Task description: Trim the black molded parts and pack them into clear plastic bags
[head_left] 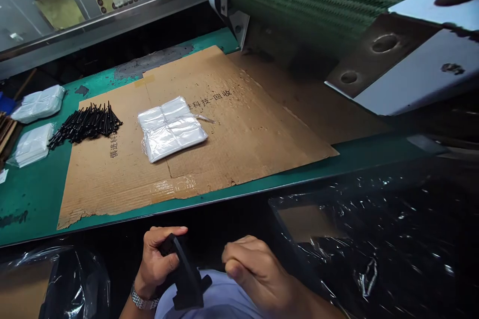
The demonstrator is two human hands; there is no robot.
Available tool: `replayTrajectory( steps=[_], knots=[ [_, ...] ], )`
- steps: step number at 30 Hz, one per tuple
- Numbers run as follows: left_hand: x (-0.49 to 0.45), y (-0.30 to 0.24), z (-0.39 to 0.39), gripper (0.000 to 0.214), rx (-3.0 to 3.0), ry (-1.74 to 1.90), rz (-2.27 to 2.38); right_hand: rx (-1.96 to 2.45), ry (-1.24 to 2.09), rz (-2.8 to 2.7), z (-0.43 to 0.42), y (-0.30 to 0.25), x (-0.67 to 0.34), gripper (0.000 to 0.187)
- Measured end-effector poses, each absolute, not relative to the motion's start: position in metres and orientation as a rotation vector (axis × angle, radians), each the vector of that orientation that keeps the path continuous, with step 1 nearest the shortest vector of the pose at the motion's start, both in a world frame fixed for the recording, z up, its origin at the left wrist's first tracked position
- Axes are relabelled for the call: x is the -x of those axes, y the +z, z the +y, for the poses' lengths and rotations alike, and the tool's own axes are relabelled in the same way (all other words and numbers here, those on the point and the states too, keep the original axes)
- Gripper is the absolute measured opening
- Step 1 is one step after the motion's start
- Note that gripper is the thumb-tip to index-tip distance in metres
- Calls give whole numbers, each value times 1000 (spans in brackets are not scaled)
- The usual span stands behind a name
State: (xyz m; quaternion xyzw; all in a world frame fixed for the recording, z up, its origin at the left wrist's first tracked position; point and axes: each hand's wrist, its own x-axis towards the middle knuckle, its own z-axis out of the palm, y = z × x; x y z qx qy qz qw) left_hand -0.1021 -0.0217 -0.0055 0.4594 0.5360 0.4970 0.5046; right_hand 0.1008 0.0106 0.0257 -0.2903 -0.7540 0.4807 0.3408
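My left hand [156, 261] grips a black moulded plastic part [187, 281] by its upper end, thumb and fingers around it. The part hangs tilted in front of my body, below the table edge, with a small knob at its lower right. To its right, apart from it, is my right hand [258, 271] with the fingers curled in and the thumb pressed against them. Whether anything small sits inside that closed hand is hidden. Ahead on the cardboard sheet [239, 147] lie a tied bundle of clear plastic bags [172, 129] and a heap of thin black pins [90, 123].
More bag stacks [39, 103] lie on the green table [22, 204] at the left. A green-belted conveyor [307, 5] overhangs the back right. Plastic-lined boxes stand below the table edge, one at the right [392, 254] and one at the lower left [75, 279].
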Motion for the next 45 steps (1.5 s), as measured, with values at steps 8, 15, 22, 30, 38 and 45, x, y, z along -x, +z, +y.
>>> replayTrajectory(
  steps=[8, 15, 22, 30, 38, 45],
  knots=[
    [92, 17, -16, 76, -1589, 1338, 1481, 810, 1516, -1865, 17, 22, -85, 46],
    [59, 21, -24, 55, 53, 1396, 934, 707, 724, -1796, 3, 13, -59, 31],
    [68, 21, -21, 34, 171, 1434, 924, 746, 760, -2002, 10, 23, -75, 49],
    [71, 21, -31, 48, 79, 1295, 818, 740, 523, -2233, 34, 27, -81, 49],
    [72, 28, -29, 45, 136, 1263, 898, 656, 349, -2402, 35, 30, -86, 52],
    [70, 30, -23, 46, 211, 1271, 953, 505, 366, -2537, 19, 34, -97, 50]
  ],
)
